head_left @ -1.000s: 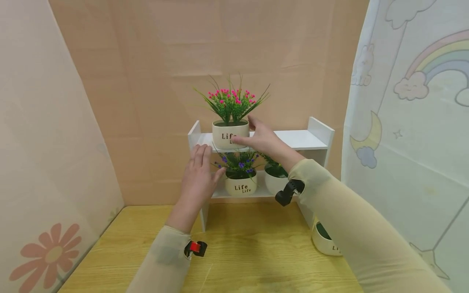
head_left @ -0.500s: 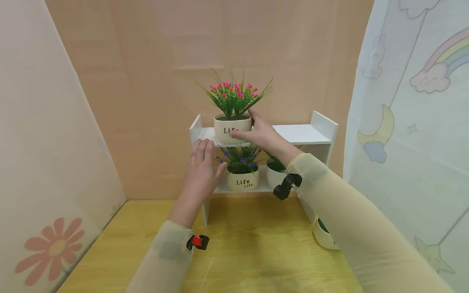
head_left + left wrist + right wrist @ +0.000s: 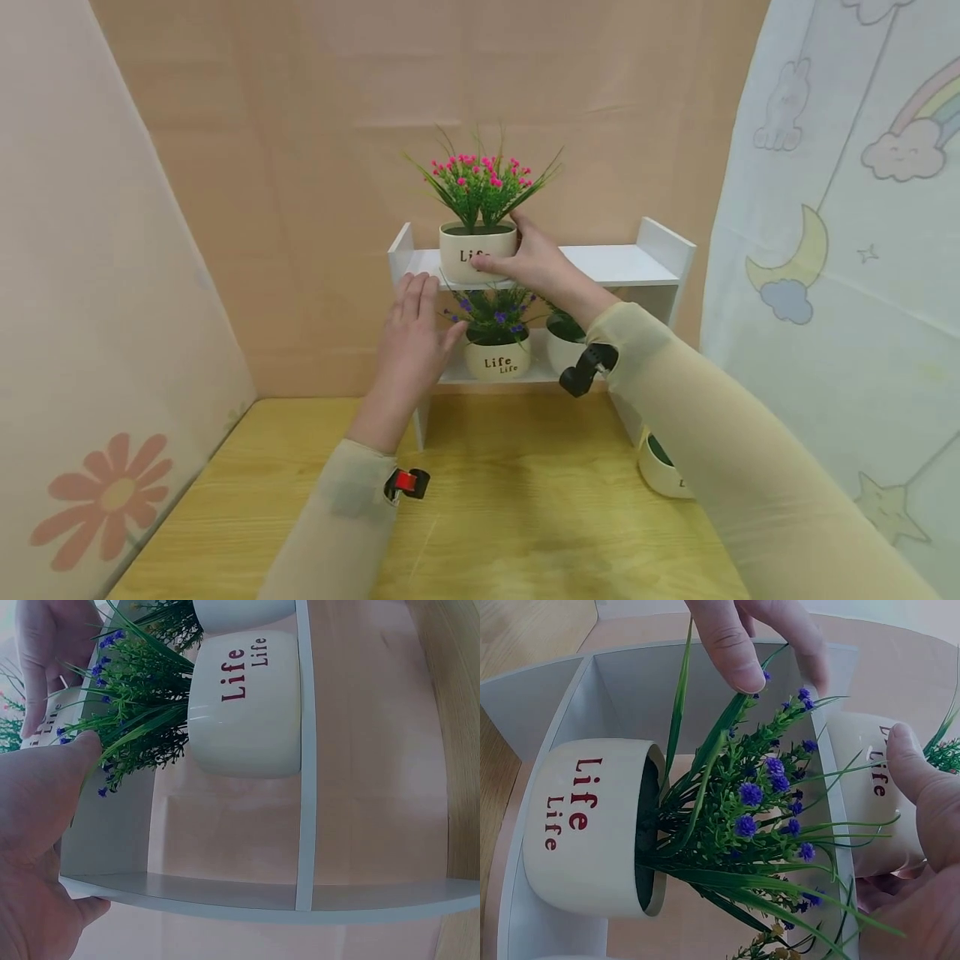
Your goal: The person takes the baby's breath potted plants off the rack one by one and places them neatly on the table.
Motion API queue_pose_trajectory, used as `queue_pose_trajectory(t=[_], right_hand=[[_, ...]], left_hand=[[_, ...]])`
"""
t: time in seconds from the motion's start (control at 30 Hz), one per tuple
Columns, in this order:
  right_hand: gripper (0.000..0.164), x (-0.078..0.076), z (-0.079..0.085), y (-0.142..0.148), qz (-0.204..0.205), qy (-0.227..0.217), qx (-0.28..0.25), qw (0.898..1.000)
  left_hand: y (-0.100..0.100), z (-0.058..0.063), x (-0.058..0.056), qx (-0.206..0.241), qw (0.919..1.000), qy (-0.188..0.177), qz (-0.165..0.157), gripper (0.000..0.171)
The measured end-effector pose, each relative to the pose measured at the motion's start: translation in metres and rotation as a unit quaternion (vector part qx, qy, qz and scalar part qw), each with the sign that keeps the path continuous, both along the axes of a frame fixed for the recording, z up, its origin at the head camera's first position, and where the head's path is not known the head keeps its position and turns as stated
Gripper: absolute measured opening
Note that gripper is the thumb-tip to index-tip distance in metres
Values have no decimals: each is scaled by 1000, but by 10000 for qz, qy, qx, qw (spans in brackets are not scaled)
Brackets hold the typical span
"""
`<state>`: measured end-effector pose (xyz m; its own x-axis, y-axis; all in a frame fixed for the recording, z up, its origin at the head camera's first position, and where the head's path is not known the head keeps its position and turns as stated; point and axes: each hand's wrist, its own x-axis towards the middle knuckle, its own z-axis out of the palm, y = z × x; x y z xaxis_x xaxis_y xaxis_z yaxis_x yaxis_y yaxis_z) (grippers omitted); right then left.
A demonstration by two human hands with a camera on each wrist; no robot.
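My right hand (image 3: 536, 260) holds a cream flowerpot (image 3: 453, 262) with pink flowers, thumb on its front and fingers behind. The pot, lettered "Life", stands upright at the left of the top board of a white shelf (image 3: 611, 265). In the left wrist view, my left hand (image 3: 37, 817) is at the shelf's upper left corner; in the head view its fingers lie nearly straight at the board's front edge. Below, a purple-flowered pot (image 3: 592, 825) stands on the lower board, its flowers close to my left thumb. Beside it is a white pot (image 3: 562, 352) with a green plant, partly hidden by my right arm.
Another cream pot (image 3: 660, 475) stands on the wooden table (image 3: 480, 517) at the shelf's right foot, partly covered by my right sleeve. A peach cloth (image 3: 322, 167) hangs behind the shelf, with patterned cloths on both sides.
Everything in the head view has shifted upward a little as the camera tilts. Both hands and the pink-flowered pot keep their places against the shelf.
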<state>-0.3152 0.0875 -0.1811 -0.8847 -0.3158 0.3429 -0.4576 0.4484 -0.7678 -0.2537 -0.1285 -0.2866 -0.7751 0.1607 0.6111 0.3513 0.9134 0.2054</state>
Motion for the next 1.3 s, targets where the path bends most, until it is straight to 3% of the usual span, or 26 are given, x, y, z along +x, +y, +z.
queue_pose_trajectory(t=[0.87, 1.3], right_hand=[[101, 10, 2, -1, -232, -41, -97, 9997], [97, 19, 8, 2, -99, 5, -419, 9991]], left_hand=[[3, 5, 8, 22, 9998, -170, -38, 85], [0, 6, 12, 84, 9998, -176, -80, 86]])
